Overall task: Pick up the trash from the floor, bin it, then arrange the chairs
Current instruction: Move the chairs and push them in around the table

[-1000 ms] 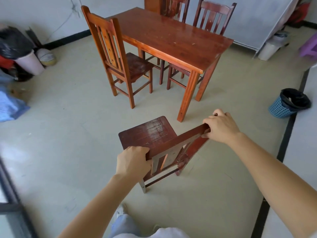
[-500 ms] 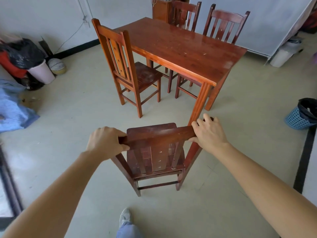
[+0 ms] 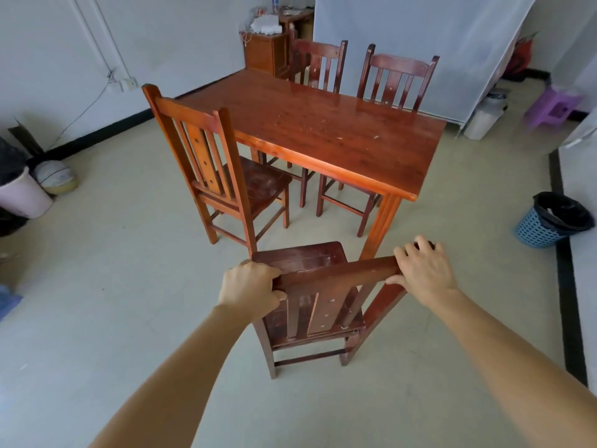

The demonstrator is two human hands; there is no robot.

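A dark wooden chair (image 3: 318, 295) stands upright in front of me, its seat facing the near right corner of the wooden table (image 3: 323, 130). My left hand (image 3: 250, 291) grips the left end of its top rail. My right hand (image 3: 421, 270) grips the right end. A lighter wooden chair (image 3: 213, 169) stands at the table's near side, left of the held one. Two more chairs (image 3: 395, 79) are tucked in at the far side. A blue basket bin (image 3: 549, 221) with a black liner sits on the floor at the right.
A pink bucket (image 3: 22, 194) and a ball (image 3: 56, 176) sit by the left wall with dark bags. A small wooden cabinet (image 3: 265, 53) stands behind the table. A purple stool (image 3: 554, 105) and a white container (image 3: 484, 116) are at the back right. Open floor lies around me.
The held chair has swung from tilted and angled to upright and square to me, closer to the table leg. My view has lifted, showing more of the room.
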